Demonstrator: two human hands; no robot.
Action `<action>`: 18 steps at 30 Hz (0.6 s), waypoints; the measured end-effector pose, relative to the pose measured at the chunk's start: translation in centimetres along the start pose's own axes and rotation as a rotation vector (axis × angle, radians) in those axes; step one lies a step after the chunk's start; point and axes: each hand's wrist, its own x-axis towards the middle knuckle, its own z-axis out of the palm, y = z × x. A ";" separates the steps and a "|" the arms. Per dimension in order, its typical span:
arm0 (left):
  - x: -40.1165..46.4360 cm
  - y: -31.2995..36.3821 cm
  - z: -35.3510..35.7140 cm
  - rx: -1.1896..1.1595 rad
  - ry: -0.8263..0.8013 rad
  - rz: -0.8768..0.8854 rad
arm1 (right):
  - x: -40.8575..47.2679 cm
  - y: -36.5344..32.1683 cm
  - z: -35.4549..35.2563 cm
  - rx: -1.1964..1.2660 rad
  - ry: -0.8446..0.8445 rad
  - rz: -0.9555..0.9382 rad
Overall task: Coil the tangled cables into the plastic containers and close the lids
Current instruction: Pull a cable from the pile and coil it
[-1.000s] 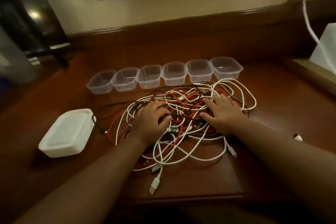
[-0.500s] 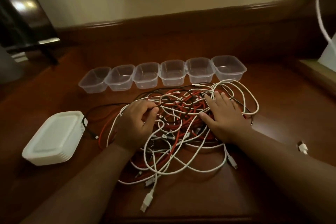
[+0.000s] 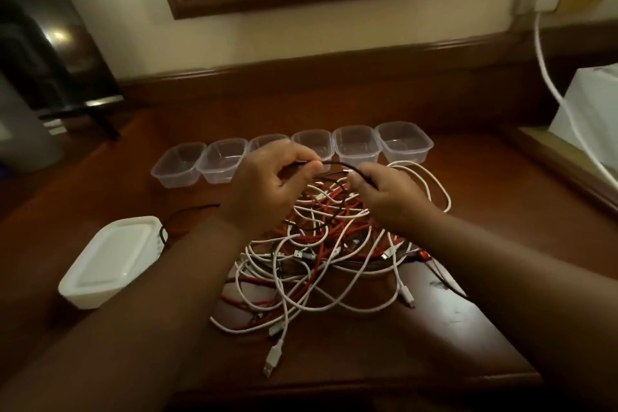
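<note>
Six clear containers sit lined up behind the cable tangle. Left hand and right hand both pinch one black cable above it; lid stack sits left, near the bench edge.

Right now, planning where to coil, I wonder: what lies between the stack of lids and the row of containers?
In the head view, only bare wooden tabletop lies between the stack of lids and the row of containers; a black cable loops just beside it.

Bare brown wooden tabletop lies open at 3 o'clock of the tangled white, red and black cables. Six clear plastic containers block 12 o'clock; stacked white lids block 9 o'clock.
</note>
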 end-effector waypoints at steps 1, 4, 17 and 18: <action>0.3 0.0 -0.4 0.000 0.024 -0.022 | 0.0 -1.3 -0.5 0.078 -0.034 0.104; 0.4 -0.4 -1.0 -0.005 0.038 -0.124 | -0.5 -3.7 -2.0 0.379 -0.244 0.317; -2.4 2.7 -0.6 -0.028 -0.403 -0.232 | -1.4 -8.8 -5.1 1.511 0.223 0.081; -2.1 3.2 -0.8 -0.012 -0.429 -0.210 | -1.5 -8.8 -4.9 1.473 0.209 0.078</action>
